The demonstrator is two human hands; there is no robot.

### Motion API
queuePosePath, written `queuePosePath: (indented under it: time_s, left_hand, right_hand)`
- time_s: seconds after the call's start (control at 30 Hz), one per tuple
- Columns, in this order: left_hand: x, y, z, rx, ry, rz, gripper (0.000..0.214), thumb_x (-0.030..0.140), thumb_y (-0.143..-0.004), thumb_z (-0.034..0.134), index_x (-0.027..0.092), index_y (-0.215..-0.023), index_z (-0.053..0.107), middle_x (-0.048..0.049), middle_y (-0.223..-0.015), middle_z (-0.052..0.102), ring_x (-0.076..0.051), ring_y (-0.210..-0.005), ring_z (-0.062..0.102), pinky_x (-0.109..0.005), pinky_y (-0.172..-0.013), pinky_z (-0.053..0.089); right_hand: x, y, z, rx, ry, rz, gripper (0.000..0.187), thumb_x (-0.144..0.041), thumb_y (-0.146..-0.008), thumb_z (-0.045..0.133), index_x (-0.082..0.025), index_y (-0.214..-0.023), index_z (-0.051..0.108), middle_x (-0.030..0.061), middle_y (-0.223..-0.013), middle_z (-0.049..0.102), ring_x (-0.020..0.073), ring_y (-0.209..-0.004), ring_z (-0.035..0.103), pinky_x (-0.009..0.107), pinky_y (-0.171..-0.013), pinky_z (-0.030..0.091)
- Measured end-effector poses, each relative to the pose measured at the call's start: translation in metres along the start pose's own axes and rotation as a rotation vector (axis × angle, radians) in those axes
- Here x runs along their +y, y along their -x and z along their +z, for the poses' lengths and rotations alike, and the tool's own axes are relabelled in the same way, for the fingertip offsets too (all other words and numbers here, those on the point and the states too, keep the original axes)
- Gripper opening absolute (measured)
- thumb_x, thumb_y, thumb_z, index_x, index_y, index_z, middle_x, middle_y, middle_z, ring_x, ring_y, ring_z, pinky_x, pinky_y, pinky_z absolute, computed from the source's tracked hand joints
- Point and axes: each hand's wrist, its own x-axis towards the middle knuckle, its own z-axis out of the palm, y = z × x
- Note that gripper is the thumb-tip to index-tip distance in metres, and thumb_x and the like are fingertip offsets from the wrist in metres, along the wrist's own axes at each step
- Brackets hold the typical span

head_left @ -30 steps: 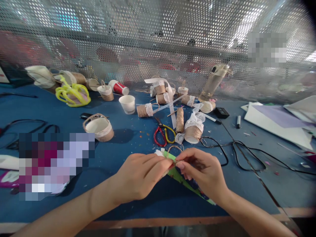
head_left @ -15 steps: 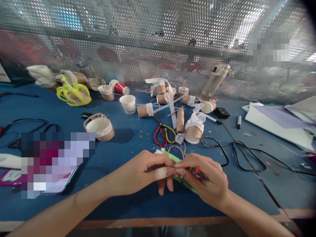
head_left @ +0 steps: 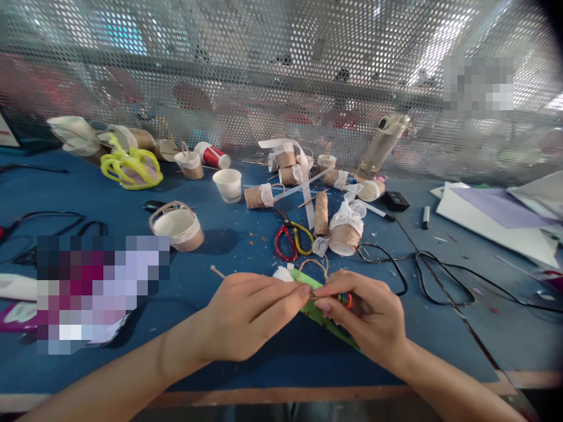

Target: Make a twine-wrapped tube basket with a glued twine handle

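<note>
My left hand (head_left: 257,313), its back toward me, has its fingertips closed on a piece of brown twine (head_left: 314,262). My right hand (head_left: 373,310) pinches the same twine with thumb and forefinger, the two hands' fingertips almost meeting. The twine stands up in a loop above the fingers, and what looks like its loose end juts out behind my left hand. Under my hands lies a green strip (head_left: 329,329), with a small orange piece (head_left: 350,300) partly hidden by my right fingers. A bit of white material (head_left: 282,274) shows beyond my left hand.
Red-and-yellow-handled scissors (head_left: 294,240), a twine spool (head_left: 321,214) and a lace-trimmed, twine-wrapped cup (head_left: 346,231) lie just beyond my hands. Left of them stand a small handled basket (head_left: 178,228) and a white cup (head_left: 227,185). A black cable (head_left: 433,278) runs along the right.
My left hand has rolled over so its back now faces up, hiding its bandaged finger. An end of twine now sticks out to the left. My right hand stays nearly in place.
</note>
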Motion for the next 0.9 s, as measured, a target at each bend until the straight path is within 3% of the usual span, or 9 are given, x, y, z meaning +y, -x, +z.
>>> queuePosePath:
  time_s: [0.07, 0.13, 0.23, 0.3, 0.4, 0.67, 0.9]
  left_hand:
    - [-0.001, 0.0, 0.001, 0.0, -0.002, -0.012, 0.02, 0.016, -0.103, 0.044, 0.016, -0.114, 0.061, -0.0068, -0.1, 0.08, -0.017, -0.086, 0.077, -0.024, -0.078, 0.06]
    - [-0.004, -0.002, 0.002, -0.034, 0.109, -0.13, 0.015, 0.019, -0.103, 0.049, 0.018, -0.109, 0.062, -0.0041, -0.097, 0.08, -0.016, -0.083, 0.077, -0.022, -0.077, 0.059]
    - [-0.008, -0.009, 0.001, -0.238, 0.467, -0.355, 0.011, 0.02, -0.101, 0.055, 0.019, -0.1, 0.065, 0.0005, -0.087, 0.078, -0.011, -0.074, 0.074, -0.017, -0.071, 0.054]
    - [-0.011, -0.013, -0.002, -0.385, 0.701, -0.431, 0.02, 0.019, -0.103, 0.049, 0.017, -0.097, 0.067, -0.0002, -0.085, 0.077, -0.01, -0.07, 0.073, -0.016, -0.071, 0.053]
    - [-0.013, -0.015, -0.005, -0.443, 0.85, -0.48, 0.025, 0.018, -0.104, 0.045, 0.015, -0.095, 0.068, -0.0017, -0.083, 0.077, -0.011, -0.068, 0.073, -0.017, -0.071, 0.054]
    - [-0.01, -0.008, 0.003, -0.209, 0.526, -0.358, 0.013, 0.013, -0.098, 0.057, 0.017, -0.103, 0.068, 0.0014, -0.081, 0.077, -0.009, -0.068, 0.074, -0.013, -0.067, 0.051]
    - [0.004, 0.0, 0.01, 0.01, 0.039, -0.227, 0.014, 0.018, -0.103, 0.049, 0.018, -0.106, 0.062, 0.0025, -0.085, 0.08, -0.011, -0.075, 0.077, -0.017, -0.065, 0.053]
  right_hand:
    - [0.0, -0.001, 0.0, -0.002, 0.01, 0.018, 0.006, -0.016, -0.089, 0.072, -0.021, -0.091, 0.073, 0.0015, -0.075, 0.075, 0.0133, -0.059, 0.067, 0.024, -0.058, 0.056]
    - [-0.001, -0.002, 0.0, -0.001, 0.022, 0.023, 0.005, -0.016, -0.089, 0.071, -0.021, -0.091, 0.072, 0.0014, -0.075, 0.075, 0.0132, -0.059, 0.066, 0.024, -0.057, 0.055]
    - [-0.001, -0.003, 0.0, -0.007, 0.05, -0.044, 0.009, -0.013, -0.089, 0.07, -0.021, -0.093, 0.071, 0.0013, -0.075, 0.075, 0.0132, -0.06, 0.066, 0.024, -0.057, 0.054]
    - [-0.001, -0.004, 0.0, -0.021, 0.081, -0.099, 0.011, -0.011, -0.089, 0.069, -0.021, -0.094, 0.071, 0.0014, -0.074, 0.074, 0.0132, -0.061, 0.067, 0.024, -0.058, 0.053]
    - [-0.001, -0.004, -0.001, -0.028, 0.098, -0.134, 0.008, -0.013, -0.09, 0.07, -0.02, -0.092, 0.072, 0.0015, -0.071, 0.073, 0.0129, -0.059, 0.066, 0.023, -0.057, 0.052]
    - [0.002, -0.002, -0.001, -0.004, 0.015, 0.008, 0.01, -0.013, -0.087, 0.074, -0.021, -0.092, 0.071, -0.0012, -0.075, 0.075, 0.0097, -0.058, 0.067, 0.019, -0.057, 0.053]
    - [0.005, -0.001, 0.002, 0.045, 0.038, -0.139, 0.014, -0.005, -0.086, 0.072, -0.018, -0.094, 0.071, 0.002, -0.079, 0.076, 0.0107, -0.066, 0.069, 0.019, -0.063, 0.055]
